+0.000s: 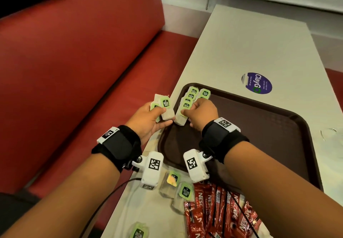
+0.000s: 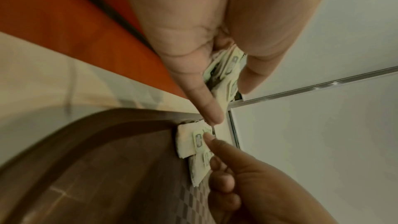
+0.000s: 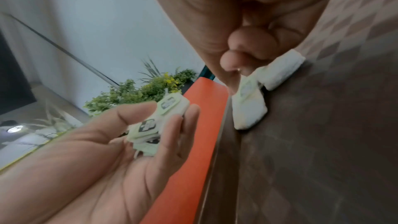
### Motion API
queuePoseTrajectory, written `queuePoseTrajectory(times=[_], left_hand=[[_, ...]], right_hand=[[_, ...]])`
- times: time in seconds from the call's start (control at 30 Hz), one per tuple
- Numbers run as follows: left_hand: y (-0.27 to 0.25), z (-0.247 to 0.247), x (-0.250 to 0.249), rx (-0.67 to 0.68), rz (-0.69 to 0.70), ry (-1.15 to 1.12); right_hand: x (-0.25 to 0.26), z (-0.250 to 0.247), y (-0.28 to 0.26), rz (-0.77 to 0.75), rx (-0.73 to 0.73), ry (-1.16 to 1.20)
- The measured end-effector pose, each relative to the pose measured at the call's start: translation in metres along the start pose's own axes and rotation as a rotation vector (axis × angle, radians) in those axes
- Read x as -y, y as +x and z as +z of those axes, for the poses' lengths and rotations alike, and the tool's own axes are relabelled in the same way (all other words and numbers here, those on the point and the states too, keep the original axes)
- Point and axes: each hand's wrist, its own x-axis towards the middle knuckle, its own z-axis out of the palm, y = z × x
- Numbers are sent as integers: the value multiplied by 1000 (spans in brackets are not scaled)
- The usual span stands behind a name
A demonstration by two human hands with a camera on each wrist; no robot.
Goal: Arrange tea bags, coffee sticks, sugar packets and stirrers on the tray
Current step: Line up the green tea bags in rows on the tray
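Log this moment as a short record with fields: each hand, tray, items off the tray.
left hand: grips a small bunch of white paper tea bags with green tags, held beside the tray's left edge
right hand: pinches one green-tagged tea bag at the tray's far left corner
brown rectangular plastic tray: a cluster of tea bags in that corner
off tray, near side: red coffee sticks, loose tea bags
stirrers, sugar: not visible

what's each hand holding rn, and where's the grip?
Left hand holds a small stack of tea bags, thumb on top, fingers beneath. Right hand pinches one tea bag at its green tag, over the tray corner.
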Motion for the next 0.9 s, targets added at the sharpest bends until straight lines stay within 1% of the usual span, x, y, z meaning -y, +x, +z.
queuePoseTrajectory(times=[0.07,0.13,0.2,0.27,0.3,0.43,0.5,0.6,0.67,0.73,0.8,0.9], left_hand=[[-1,2,1,24,-2,16],[-1,5,2,45,3,52],[-1,8,2,59,5,85],[-1,13,3,61,10,113],[0,15,3,55,10,114],[-2,21,3,14,-18,99],[-3,20,2,-12,-41,96],[-4,16,2,-41,-69,87],[-5,14,3,-46,-88,82],[-6,12,4,-43,-98,76],[-7,12,4,-43,-106,70],[-8,13,3,-47,-122,43]], right_hand=[[4,-5,-3,-137,-36,81],[10,-11,-9,-211,37,179],[14,-15,-13,-236,138,211],[11,-18,-14,-231,168,257],[7,-20,-13,-215,153,287],[-15,-28,-9,-80,24,410],[-27,-33,-9,1,15,384],[-36,-36,-12,112,115,362],[-38,-34,-12,140,162,322],[-37,-30,-9,121,142,226],[-38,-26,-1,98,67,96],[-37,-20,9,114,25,-29]])
